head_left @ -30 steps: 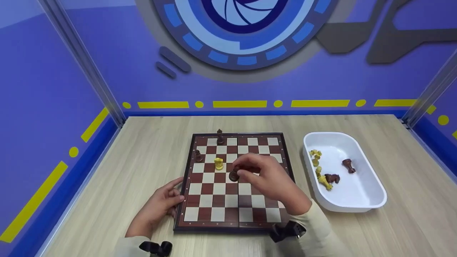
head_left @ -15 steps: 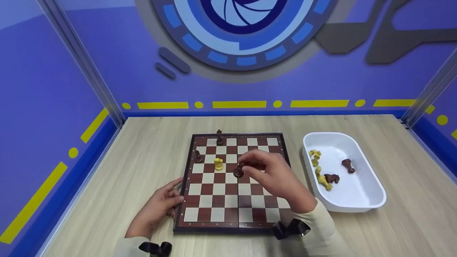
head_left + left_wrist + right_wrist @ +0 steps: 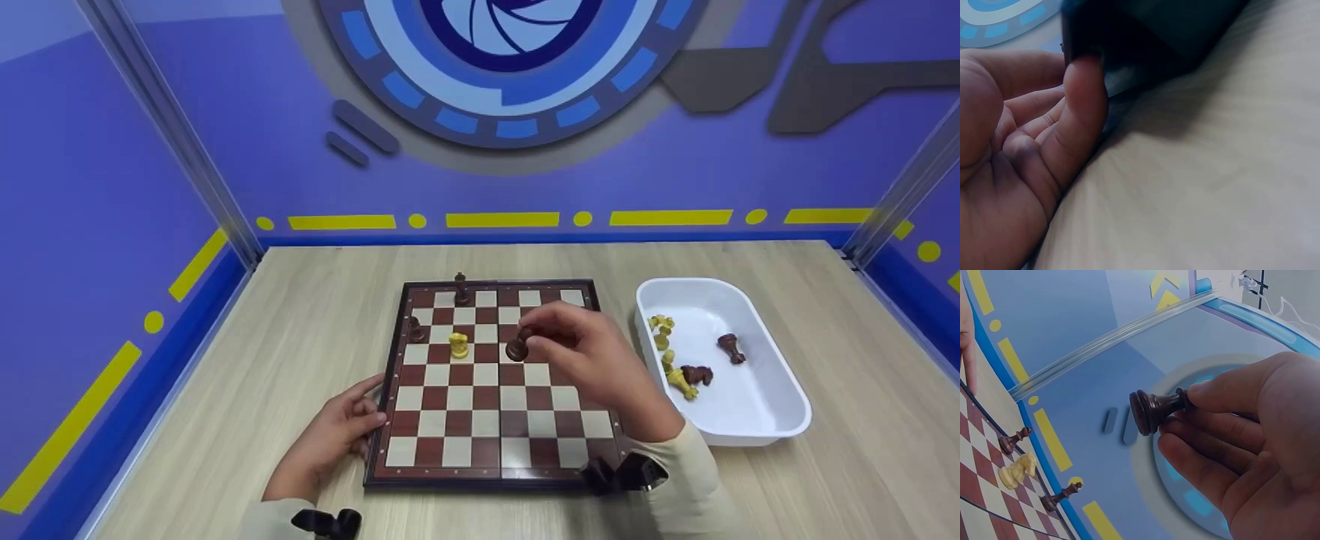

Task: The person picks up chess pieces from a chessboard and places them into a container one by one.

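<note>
Pinching a tilted dark piece (image 3: pixel 517 349) above the board (image 3: pixel 485 424) with our right hand (image 3: pixel 592 356), left hand (image 3: pixel 337 431) gripping the board's left edge. We've got a yellow knight (image 3: pixel 459 346) and two dark chessmen (image 3: pixel 462 292) standing on it, plus a tray (image 3: pixel 765 405) of loose pieces (image 3: pixel 680 384) off right.

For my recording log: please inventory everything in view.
Chessboard: 1, brown and cream, on table
Standing pieces: 2, dark brown, board's far left
Knight: 1, yellow, board's left half
Held piece: 1, dark brown, above board
Tray: 1, white, right of board
Tray's dark pieces: 2, brown, inside
Tray's yellow pieces: count unclear, left side
Table: 1, pale wood, under board
Wall panels: 3, blue-purple, back and sides
Corner posts: 2, grey, back corners
Cable: count unclear, white, right wrist view's top
Wrist devices: 2, black, wrists
Sleeves: 2, cream, forearms
Left hand: 1, bare, holding board's left edge
Right hand: 1, bare, holding dark piece
</note>
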Available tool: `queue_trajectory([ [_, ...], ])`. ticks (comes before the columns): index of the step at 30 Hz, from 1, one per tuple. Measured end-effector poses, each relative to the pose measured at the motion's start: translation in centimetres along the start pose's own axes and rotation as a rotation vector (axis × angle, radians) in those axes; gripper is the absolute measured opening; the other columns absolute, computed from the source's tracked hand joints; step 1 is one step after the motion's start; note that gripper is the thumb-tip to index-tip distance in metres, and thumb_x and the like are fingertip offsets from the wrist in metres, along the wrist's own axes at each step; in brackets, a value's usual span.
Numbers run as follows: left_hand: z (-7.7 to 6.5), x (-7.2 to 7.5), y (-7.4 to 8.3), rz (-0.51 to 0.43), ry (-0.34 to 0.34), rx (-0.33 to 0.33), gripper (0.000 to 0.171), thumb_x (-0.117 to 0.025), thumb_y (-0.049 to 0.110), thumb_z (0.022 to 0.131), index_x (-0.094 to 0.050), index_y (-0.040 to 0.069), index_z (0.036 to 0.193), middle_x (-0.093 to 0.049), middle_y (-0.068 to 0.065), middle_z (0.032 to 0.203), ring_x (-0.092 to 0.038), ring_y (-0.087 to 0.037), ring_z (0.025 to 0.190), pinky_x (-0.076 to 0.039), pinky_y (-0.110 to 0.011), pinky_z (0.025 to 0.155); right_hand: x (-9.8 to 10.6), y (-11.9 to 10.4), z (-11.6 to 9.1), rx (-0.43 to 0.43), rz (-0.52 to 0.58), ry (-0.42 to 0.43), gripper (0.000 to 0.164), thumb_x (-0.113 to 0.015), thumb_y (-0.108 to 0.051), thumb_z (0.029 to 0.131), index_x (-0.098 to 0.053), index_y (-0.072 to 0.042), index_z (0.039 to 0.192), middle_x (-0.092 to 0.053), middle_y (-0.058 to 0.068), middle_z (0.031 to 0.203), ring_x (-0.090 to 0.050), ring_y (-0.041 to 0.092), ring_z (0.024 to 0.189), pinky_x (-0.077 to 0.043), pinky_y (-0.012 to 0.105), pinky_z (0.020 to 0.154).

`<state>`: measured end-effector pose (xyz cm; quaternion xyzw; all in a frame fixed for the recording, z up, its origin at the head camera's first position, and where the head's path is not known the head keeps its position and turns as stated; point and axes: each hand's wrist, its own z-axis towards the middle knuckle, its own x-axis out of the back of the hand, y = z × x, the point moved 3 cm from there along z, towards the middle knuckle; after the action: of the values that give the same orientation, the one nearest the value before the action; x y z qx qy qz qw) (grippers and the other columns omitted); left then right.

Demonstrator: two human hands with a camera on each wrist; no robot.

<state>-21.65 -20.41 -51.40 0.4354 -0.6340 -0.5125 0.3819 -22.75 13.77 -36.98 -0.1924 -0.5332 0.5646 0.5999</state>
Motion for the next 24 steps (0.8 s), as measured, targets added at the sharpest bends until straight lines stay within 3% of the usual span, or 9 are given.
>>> queue_trajectory([
  [17,0.0,0.1,-0.1,0.000,0.000,0.008,0.071,-0.061,0.007,0.093,-0.023,0.004,0.153,-0.057,-0.001,0.086,-0.058,-0.007,0.057,-0.052,-0.023,0.047,2.3,-0.1,-0.3,0.013,0.003,0.078,0.016,-0.067,-0.014,0.092,-0.069,-0.013,0.107,-0.072,0.001,0.094,-0.070,0.015,0.082,-0.053,0.023,0.064],
  [24,0.0,0.1,0.0,0.013,-0.009,0.002,0.070,-0.060,0.007,0.094,-0.023,0.004,0.153,-0.057,-0.001,0.086,-0.060,-0.008,0.058,-0.053,-0.024,0.048,3.2,0.0,-0.3,0.005,0.017,0.120,0.017,-0.068,-0.012,0.090,-0.069,-0.012,0.107,-0.072,0.003,0.095,-0.070,0.020,0.082,-0.056,0.024,0.070],
])
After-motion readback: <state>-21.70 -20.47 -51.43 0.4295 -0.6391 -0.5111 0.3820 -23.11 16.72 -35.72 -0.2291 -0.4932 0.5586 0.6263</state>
